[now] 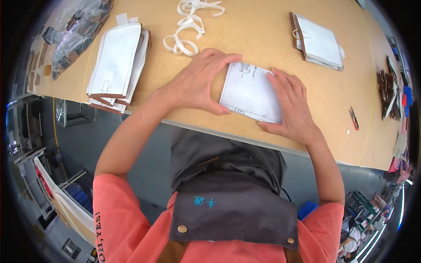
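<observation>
A tan table point(258, 26) stands above grey flooring point(83, 140).

Left of the paper point(252, 92) lies a stack point(116, 57); right (on the table point(324, 96)), scissors point(355, 122).

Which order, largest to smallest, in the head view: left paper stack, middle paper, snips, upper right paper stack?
1. Left paper stack
2. Middle paper and upper right paper stack: too alike to rank; the right hand partly covers the paper
3. Snips
</observation>
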Demonstrator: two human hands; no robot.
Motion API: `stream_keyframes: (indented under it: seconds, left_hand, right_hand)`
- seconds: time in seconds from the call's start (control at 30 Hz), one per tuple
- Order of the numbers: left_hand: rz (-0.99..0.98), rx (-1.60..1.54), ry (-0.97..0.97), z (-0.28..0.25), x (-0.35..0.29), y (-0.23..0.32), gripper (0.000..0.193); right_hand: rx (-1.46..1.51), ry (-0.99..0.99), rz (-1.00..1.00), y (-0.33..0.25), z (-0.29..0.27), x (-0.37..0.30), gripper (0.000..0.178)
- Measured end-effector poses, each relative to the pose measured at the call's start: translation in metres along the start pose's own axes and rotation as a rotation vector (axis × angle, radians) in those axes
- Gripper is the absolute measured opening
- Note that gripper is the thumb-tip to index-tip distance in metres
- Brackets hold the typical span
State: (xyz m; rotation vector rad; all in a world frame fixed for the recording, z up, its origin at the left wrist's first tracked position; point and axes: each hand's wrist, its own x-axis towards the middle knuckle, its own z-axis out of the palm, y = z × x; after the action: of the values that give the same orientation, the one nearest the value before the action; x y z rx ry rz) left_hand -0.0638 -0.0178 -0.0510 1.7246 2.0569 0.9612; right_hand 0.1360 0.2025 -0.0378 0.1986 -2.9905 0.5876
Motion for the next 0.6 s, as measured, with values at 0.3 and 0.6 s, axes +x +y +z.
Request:
stream_keyframes:
  seconds: [0.3, 0.6]
  left_hand:
    - [-0.072, -0.036, -0.04, -0.005, -0.002, 0.004, 0.1]
    - [-0.083, -0.06, 0.031, -0.014, -0.021, 0.006, 0.103]
  right_hand:
    - [0.011, -0.02, 0.012, -0.011, 0.005, 0.023, 0.108]
    - [0.011, 0.02, -0.032, -0.011, 0.006, 0.025, 0.106]
